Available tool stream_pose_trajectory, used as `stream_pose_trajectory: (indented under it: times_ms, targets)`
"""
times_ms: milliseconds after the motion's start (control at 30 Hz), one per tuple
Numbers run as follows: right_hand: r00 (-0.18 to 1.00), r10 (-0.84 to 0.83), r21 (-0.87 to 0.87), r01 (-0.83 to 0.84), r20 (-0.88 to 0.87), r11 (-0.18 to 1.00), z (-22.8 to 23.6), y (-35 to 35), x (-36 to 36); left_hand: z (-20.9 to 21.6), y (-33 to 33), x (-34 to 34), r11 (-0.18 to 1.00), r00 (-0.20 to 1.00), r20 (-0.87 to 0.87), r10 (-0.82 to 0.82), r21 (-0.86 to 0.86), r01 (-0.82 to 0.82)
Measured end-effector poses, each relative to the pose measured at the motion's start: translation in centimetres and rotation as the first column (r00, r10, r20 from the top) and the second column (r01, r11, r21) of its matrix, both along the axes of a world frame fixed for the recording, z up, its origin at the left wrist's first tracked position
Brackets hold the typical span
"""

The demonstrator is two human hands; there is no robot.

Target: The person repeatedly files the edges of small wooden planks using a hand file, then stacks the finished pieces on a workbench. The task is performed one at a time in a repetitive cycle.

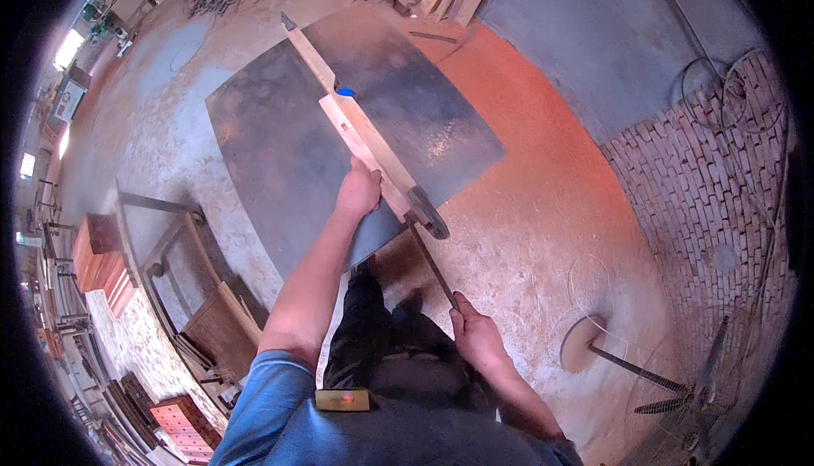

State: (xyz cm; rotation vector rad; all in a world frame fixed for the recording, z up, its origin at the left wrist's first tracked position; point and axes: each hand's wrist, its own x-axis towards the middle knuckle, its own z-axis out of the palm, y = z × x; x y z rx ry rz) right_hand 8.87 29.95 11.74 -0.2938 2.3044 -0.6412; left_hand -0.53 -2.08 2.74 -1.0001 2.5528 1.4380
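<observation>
Several red-brown wood blocks [97,258]: well to the left of the left grip, near a metal frame [153,203].
Dark worktop [271,161]: broad and smooth, spreading beneath and beyond the left grip.
Pale wooden length [312,59]: slants away beyond the left grip, ending in a dark tip [289,22]; a small blue patch [345,92] shows beside it.
Slotted wood piece [356,139]: over the worktop, running from beyond the left grip back toward the right one, its narrow slot past the fingers.
Left grip [361,189]: clamped on the slotted wood piece, at its left edge.
Dark end piece [431,212]: rounded, to the right of the left grip.
Slim dark rod [433,267]: rises from the right grip, its far end at the slotted piece's near end.
Right grip [476,330]: closed round the rod's lower end.
Round disc [581,345]: on the floor, right of the right grip.
Bricks [687,186]: farther right, beyond that grip.
</observation>
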Motion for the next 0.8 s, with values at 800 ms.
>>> stream_pose_trajectory:
  times_ms: [800]
  targets:
    - [0.986,0.029,-0.113,-0.048,-0.165,0.992,-1.8,-17.8,-8.6,-0.8,-18.2,-9.4,0.995,0.995,0.027,0.092,0.024,-0.093]
